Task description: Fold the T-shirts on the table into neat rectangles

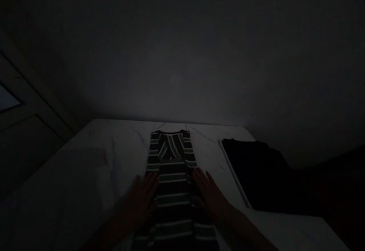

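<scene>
The striped shirt (pixel 172 182) points collar-away, lengthwise — both hands' fingers (pixel 202 175) flat, slightly apart.

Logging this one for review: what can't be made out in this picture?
- Striped garment: in the head view, its near end is cut off by the bottom edge.
- Left hand and right hand: dim light blurs their outlines; the cloth under them is hidden.
- Black cloth: too dark to show folds or layers; its right side melts into shadow.
- Object at the top left corner: cut off by the edge, too dark to name.
</scene>
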Available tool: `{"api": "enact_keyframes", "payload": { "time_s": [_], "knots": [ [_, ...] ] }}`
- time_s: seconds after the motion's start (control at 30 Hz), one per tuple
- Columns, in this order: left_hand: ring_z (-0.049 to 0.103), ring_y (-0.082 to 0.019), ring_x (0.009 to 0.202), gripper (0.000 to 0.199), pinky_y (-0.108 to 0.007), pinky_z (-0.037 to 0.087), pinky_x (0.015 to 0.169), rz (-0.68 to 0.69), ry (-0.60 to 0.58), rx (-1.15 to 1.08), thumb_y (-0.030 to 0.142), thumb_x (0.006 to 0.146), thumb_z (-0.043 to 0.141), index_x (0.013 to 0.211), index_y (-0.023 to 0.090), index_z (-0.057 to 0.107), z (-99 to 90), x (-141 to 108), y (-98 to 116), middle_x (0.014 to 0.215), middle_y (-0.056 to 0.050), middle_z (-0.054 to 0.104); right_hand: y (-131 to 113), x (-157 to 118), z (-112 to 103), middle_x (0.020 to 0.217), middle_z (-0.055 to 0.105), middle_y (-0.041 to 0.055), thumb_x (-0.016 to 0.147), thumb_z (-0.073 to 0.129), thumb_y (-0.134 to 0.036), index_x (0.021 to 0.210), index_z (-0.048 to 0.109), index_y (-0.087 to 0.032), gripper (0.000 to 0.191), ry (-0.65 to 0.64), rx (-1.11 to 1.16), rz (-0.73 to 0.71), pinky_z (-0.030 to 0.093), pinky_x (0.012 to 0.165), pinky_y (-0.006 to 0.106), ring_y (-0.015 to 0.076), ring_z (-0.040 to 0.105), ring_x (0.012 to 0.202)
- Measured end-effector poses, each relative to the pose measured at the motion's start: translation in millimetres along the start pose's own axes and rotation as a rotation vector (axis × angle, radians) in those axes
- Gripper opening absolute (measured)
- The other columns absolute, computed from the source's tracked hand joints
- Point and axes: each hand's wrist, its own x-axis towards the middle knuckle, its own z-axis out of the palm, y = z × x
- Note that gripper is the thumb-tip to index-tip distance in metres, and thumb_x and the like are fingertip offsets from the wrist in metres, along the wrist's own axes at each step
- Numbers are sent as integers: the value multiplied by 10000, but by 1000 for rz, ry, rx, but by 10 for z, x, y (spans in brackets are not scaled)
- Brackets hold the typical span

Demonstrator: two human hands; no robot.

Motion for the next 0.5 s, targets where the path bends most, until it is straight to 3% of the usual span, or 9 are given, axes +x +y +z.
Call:
{"api": "enact_keyframes", "payload": {
  "time_s": [0.33, 0.43, 0.5],
  "knots": [
    [364, -273, 1486, 750, -498, 246, 1227, 41, -64, -120, 531, 1028, 388, 1627, 267, 22, -338, -540, 310, 1639, -73, 325, -410, -673, 4, 1626, 293, 132, 957, 547, -484, 1630, -18, -210, 920, 63, -94, -104, 359, 1178, 583, 331, 330, 1492],
    [401, -266, 1466, 803, -453, 292, 1210, 121, -98, -140, 599, 994, 418, 1629, 272, 51, -324, -800, 414, 1625, -65, 354, -441, -868, 96, 1560, 412, 143, 938, 561, -528, 1630, 14, -175, 951, 86, -160, -205, 478, 1096, 511, 316, 472, 1408],
    [441, -250, 1440, 777, -414, 328, 1192, 152, -99, -101, 547, 994, 454, 1628, 287, 88, -264, -961, 463, 1607, -49, 392, -435, -1001, 235, 1515, 477, 138, 949, 556, -439, 1629, 59, -165, 886, 139, -230, -230, 526, 1038, 474, 302, 546, 1346]
  ]
}}
